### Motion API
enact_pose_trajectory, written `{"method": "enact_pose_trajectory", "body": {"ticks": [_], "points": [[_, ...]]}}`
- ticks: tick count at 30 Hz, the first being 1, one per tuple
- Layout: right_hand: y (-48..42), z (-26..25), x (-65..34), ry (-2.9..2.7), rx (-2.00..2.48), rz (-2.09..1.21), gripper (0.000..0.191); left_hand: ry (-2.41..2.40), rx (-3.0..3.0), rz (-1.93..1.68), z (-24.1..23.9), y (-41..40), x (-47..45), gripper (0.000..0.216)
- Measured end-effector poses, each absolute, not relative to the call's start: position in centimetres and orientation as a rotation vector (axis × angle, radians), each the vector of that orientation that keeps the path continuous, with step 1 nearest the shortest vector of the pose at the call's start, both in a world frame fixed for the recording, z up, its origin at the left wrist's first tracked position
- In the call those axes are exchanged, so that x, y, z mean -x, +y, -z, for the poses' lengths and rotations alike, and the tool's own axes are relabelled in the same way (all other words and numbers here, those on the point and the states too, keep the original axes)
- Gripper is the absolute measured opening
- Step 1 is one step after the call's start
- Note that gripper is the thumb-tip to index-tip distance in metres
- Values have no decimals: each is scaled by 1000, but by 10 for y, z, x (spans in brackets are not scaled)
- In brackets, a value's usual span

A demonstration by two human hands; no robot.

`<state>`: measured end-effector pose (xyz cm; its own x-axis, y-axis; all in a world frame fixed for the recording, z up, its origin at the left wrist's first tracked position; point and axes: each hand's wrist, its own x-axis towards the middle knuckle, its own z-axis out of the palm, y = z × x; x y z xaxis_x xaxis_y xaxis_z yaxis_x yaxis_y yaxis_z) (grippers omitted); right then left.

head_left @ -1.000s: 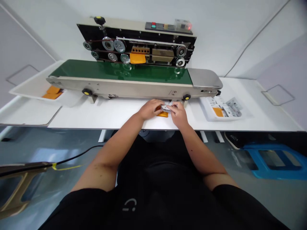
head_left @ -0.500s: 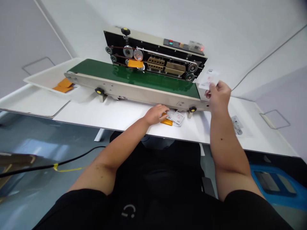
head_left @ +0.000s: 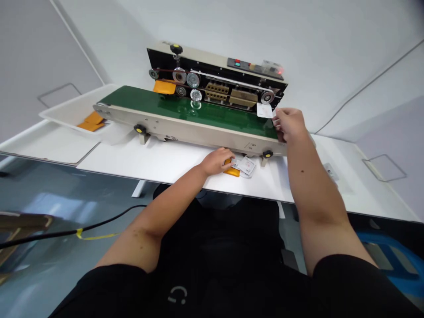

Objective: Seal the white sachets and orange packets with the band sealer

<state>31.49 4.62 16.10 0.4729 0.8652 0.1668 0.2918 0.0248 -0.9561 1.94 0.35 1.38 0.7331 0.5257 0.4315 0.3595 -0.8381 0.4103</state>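
My right hand [head_left: 289, 123] pinches a small white packet [head_left: 264, 110] and holds it at the right end of the green conveyor belt [head_left: 185, 108], against the sealing machine's head [head_left: 218, 84]. On the white table, my left hand [head_left: 217, 161] rests with curled fingers on an orange pouch [head_left: 232, 171] beside a few loose white packets [head_left: 245, 165]. Another orange pouch [head_left: 164, 86] rides through the machine's rollers near the belt's left end.
A white tray [head_left: 71, 110] at the belt's left end holds orange pouches [head_left: 91, 121]. More packets [head_left: 331, 171] lie on the table at the right. A black cable [head_left: 99, 223] runs across the floor at the left; a blue stool [head_left: 391, 258] stands at the right.
My right hand has come down from mid-air and set the white packet at the belt's right end. The orange pouch in the machine has travelled left. My left hand stays on the pouch.
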Motion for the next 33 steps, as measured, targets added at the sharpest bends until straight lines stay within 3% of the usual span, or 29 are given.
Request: {"method": "enact_pose_trajectory", "body": {"ticks": [4, 7, 12, 17, 24, 33], "points": [[-19, -119, -287, -1322, 1373, -33, 24, 630, -2659, -674, -11, 5, -20, 47], [-72, -62, -262, -1717, 1376, -89, 31, 670, -2677, -572, -7, 6, -23, 65], [-103, 10, -247, -1937, 1579, -163, 63, 748, -2662, -561, 0, 10, -25, 45], [-94, 15, -255, -1951, 1557, -233, 51, 648, -2659, -748, -2, 16, -22, 22], [-95, 21, -253, -1847, 1706, -130, 53, 754, -2647, -997, -12, 11, -22, 36], [-97, 26, -253, -1826, 1640, -130, 51, 1217, -2273, -1179, -7, 4, -14, 26]]}}
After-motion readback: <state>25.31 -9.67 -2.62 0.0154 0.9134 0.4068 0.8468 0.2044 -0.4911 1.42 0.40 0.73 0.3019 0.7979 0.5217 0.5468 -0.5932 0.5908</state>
